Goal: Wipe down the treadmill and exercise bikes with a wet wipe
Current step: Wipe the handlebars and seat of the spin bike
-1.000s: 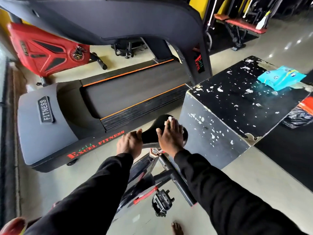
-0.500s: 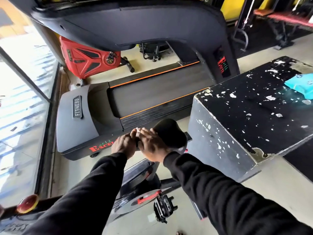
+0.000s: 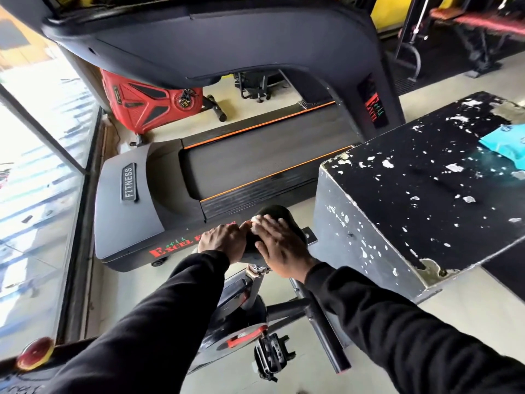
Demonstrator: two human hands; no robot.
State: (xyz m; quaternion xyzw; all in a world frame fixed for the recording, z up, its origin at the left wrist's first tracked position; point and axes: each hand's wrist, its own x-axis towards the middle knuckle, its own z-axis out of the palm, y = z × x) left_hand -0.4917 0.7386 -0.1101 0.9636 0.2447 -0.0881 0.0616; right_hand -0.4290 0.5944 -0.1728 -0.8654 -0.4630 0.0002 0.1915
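The person leans over the bike seat (image 3: 277, 220), a black saddle low in the middle of view, with the treadmill (image 3: 227, 169) lying just beyond it at twelve o'clock. The right hand (image 3: 279, 245) lies spread over the saddle with fingers (image 3: 270, 223) nearly straight, pressing a white wet wipe (image 3: 255, 223) of which only a scrap shows at the fingertips. The left hand (image 3: 223, 241) curls round the narrow end of the saddle at nine o'clock, steadying it. To do this well, I'd say keep the palm flat, sweep nose to tail in overlapping passes, then fold the wipe down over the edges. At three o'clock stands a black box (image 3: 426, 194) with badly chipped paint, a blue wipe packet (image 3: 502, 145) on top. The floor (image 3: 468, 317) is pale and polished; a red bike (image 3: 147, 102) sits at eleven o'clock beside bright windows.
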